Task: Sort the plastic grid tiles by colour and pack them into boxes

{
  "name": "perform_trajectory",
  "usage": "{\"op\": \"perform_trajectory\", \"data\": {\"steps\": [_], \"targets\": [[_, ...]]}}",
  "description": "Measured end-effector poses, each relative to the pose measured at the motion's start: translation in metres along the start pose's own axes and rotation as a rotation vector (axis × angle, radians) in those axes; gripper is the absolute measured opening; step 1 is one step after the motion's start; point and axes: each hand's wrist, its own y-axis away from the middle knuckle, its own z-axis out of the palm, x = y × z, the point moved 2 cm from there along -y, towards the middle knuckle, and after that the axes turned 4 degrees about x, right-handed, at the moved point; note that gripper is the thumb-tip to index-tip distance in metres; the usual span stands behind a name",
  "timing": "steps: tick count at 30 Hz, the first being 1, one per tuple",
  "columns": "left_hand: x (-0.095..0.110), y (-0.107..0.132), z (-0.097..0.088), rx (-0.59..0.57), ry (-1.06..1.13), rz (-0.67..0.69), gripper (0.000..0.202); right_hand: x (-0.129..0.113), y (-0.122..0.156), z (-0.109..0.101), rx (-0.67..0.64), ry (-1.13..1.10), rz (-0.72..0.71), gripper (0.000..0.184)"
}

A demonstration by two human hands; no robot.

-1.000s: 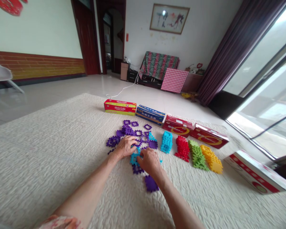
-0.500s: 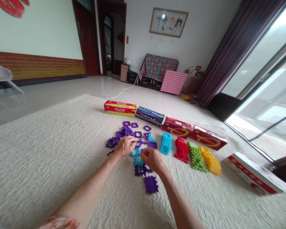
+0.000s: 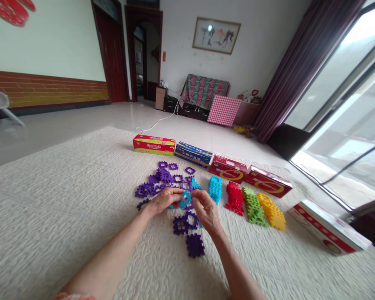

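My left hand [image 3: 163, 200] and my right hand [image 3: 206, 210] meet above the mat, both pinching a blue interlocking tile [image 3: 185, 199] held between their fingertips. Below them lie loose purple tiles [image 3: 195, 245], and a scattered heap of purple tiles [image 3: 161, 178] spreads behind my left hand. To the right stand sorted rows: a blue stack [image 3: 215, 189], a red stack [image 3: 234, 198], a green stack [image 3: 253, 206] and a yellow stack [image 3: 272, 211].
A cream quilted mat [image 3: 50, 200] covers the floor. Behind the tiles lie flat boxes: red-yellow [image 3: 153, 145], blue [image 3: 193, 154] and two red ones [image 3: 227, 169]. Another red-white box [image 3: 328, 228] lies at right. A sofa and a window wall stand beyond.
Both hands have lifted off the mat and come together, raising the blue tile. The purple tiles that lay beneath my right hand are now uncovered.
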Motion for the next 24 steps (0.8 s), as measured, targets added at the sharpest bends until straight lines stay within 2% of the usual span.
{"op": "perform_trajectory", "data": {"steps": [4, 6, 8, 13, 19, 22, 24], "targets": [[0.002, 0.003, 0.001, -0.108, 0.027, 0.023, 0.031, 0.0, 0.006, -0.003, -0.048, 0.115, -0.232, 0.025], [0.002, 0.004, 0.003, -0.169, 0.027, 0.031, 0.031, 0.0, 0.008, -0.003, -0.079, 0.129, -0.286, 0.023], [0.0, 0.003, 0.003, -0.163, 0.001, 0.03, 0.032, 0.0, 0.009, -0.006, -0.072, 0.127, -0.3, 0.023], [-0.004, -0.001, 0.001, -0.005, 0.052, -0.065, 0.033, 0.006, 0.007, -0.026, 0.0, 0.082, -0.243, 0.023], [-0.008, -0.004, -0.004, 0.086, 0.171, -0.109, 0.038, 0.026, -0.001, -0.061, 0.151, 0.176, 0.024, 0.015], [-0.006, -0.004, -0.006, 0.127, 0.203, -0.093, 0.038, 0.034, -0.005, -0.074, 0.203, 0.327, 0.003, 0.02], [-0.003, -0.004, -0.006, 0.149, 0.213, -0.093, 0.039, 0.038, -0.007, -0.079, 0.172, 0.447, -0.049, 0.025]]}}
